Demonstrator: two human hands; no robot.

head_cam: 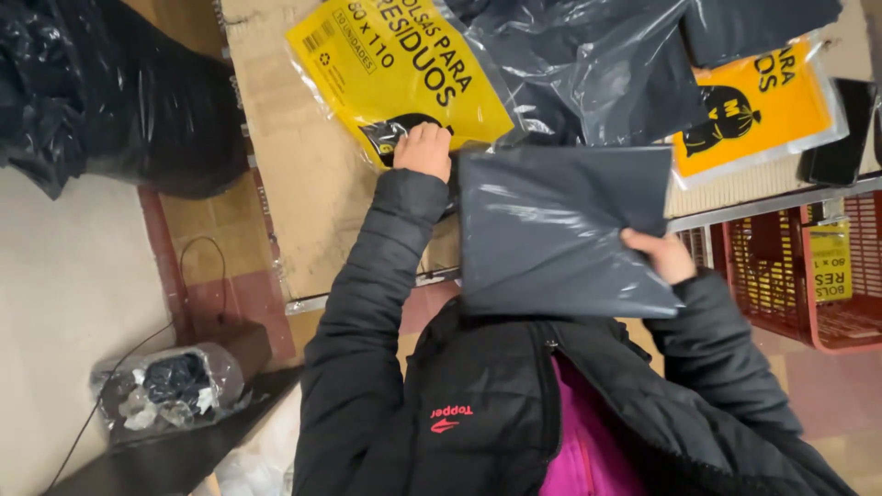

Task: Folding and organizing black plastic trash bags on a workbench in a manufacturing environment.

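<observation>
The left hand (424, 150) was closed, its fingers curled onto the lower edge of a yellow packet of bags (395, 64) that lay on the cardboard-covered tabletop (303, 165). The right hand (663, 254) gripped the right edge of a folded grey plastic bag (560, 230), fingers tucked behind it, thumb side showing. That folded bag was held up between the two hands, just in front of the black jacket (478, 404). Beyond it lay loose grey plastic sheeting (588, 73) and a second yellow packet (763, 110). A dark phone (841, 129) sat near the right edge, above a red basket (799, 276). A black sack (101, 92) rested at far left.
</observation>
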